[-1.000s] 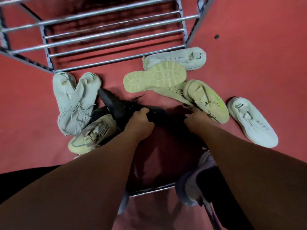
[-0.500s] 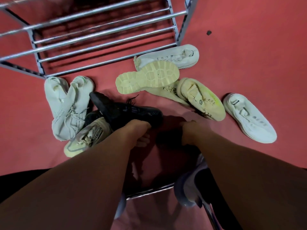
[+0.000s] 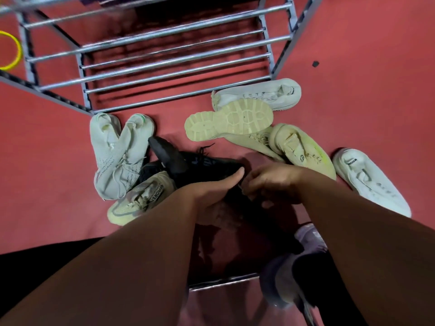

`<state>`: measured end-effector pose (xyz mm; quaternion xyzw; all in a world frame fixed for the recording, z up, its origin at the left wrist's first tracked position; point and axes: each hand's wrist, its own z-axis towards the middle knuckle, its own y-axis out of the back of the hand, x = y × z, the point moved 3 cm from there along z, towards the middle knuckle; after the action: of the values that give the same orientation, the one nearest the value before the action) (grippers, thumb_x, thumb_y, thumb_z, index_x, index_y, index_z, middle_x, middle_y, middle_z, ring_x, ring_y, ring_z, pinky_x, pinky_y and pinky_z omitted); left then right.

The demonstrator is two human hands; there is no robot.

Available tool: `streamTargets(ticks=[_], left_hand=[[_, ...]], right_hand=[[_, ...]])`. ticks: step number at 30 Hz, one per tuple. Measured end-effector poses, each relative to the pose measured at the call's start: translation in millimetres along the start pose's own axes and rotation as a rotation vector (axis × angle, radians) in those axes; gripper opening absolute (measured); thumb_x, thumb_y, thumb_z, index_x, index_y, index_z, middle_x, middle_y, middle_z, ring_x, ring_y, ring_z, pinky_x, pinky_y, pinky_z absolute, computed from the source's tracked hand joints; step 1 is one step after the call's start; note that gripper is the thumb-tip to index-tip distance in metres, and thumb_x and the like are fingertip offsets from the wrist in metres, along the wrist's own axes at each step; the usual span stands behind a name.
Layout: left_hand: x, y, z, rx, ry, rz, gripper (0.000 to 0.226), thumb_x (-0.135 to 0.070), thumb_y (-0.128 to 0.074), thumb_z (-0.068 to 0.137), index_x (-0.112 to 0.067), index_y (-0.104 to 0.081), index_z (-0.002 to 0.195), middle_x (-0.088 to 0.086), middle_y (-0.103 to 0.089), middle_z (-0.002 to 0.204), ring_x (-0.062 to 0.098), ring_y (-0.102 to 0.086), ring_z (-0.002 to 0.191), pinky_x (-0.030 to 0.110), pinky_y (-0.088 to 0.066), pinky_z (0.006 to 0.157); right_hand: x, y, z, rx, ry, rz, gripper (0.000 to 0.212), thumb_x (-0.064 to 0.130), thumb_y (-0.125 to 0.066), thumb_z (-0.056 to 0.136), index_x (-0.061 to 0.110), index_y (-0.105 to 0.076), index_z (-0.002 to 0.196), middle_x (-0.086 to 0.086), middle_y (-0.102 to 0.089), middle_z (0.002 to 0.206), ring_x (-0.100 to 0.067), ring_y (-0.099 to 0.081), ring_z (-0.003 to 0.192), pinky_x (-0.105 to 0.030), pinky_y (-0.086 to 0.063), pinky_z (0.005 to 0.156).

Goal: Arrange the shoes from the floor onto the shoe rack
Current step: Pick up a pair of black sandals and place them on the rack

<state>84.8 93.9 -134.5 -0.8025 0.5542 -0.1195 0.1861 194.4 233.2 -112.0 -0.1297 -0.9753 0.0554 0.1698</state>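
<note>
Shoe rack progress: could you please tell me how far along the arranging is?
Done: nothing; the silver metal-bar shoe rack shows no shoes. In hand: the left hand and right hand grip black lace-up shoes. Remaining: the pale knit, beige and white shoes on the red floor.

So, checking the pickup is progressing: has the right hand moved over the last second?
Yes. The right hand has shifted left, away from the yellow-green shoe, and now nearly meets the left hand gripping the black shoe.
</note>
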Motion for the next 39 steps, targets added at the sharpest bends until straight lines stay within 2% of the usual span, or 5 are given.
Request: streamTargets(ticks=[5, 12, 23, 34, 39], left_hand=[[7, 15, -18, 0.025, -0.115, -0.177, 0.032, -0.031, -0.071, 0.084, -0.013, -0.076, 0.110, 0.008, -0.077, 0.103, 0.020, -0.074, 0.088, 0.035, -0.059, 0.082], [-8, 58, -49, -0.148, -0.333, -0.423, 0.031, -0.021, -0.064, 0.091, -0.004, -0.074, 0.114, 0.017, -0.072, 0.116, 0.033, -0.068, 0.101, 0.047, -0.048, 0.105], [-10, 102, -75, -0.098, -0.712, -0.851, 0.057, -0.010, -0.063, 0.087, -0.004, -0.053, 0.143, 0.020, -0.057, 0.143, 0.038, -0.058, 0.129, 0.056, -0.047, 0.105], [15, 136, -65, -0.631, -0.507, -0.786, 0.025, -0.009, -0.052, 0.094, -0.020, -0.053, 0.072, -0.002, -0.047, 0.050, 0.013, -0.041, 0.036, 0.019, -0.039, 0.044], [4, 117, -64, -0.768, -0.440, -0.504, 0.016, -0.014, -0.058, 0.088, -0.012, -0.058, 0.072, 0.012, -0.046, 0.060, 0.018, -0.041, 0.041, 0.033, -0.044, 0.056]], right_hand=[[21, -9, -1, 0.159, -0.041, 0.242, 0.026, 0.020, -0.063, 0.096, 0.004, -0.070, 0.115, -0.019, -0.078, 0.102, -0.015, -0.039, 0.058, -0.028, -0.057, 0.060], [21, 16, 31, -0.447, 0.064, 0.787, 0.021, 0.015, -0.056, 0.095, 0.015, -0.053, 0.074, 0.000, -0.046, 0.055, -0.013, -0.035, 0.043, -0.019, -0.041, 0.044], [19, -42, 55, -0.519, -0.136, 0.257, 0.019, 0.016, -0.060, 0.095, 0.001, -0.064, 0.106, -0.019, -0.064, 0.088, -0.032, -0.065, 0.069, -0.040, -0.058, 0.060], [58, -51, 73, -0.865, -0.047, -0.129, 0.050, 0.030, -0.064, 0.081, 0.017, -0.058, 0.129, -0.014, -0.054, 0.133, -0.038, -0.052, 0.128, -0.040, -0.044, 0.107], [24, -46, 89, -0.639, 0.025, 0.195, 0.050, 0.021, -0.072, 0.070, 0.018, -0.069, 0.119, -0.014, -0.075, 0.103, -0.034, -0.073, 0.091, -0.051, -0.061, 0.087]])
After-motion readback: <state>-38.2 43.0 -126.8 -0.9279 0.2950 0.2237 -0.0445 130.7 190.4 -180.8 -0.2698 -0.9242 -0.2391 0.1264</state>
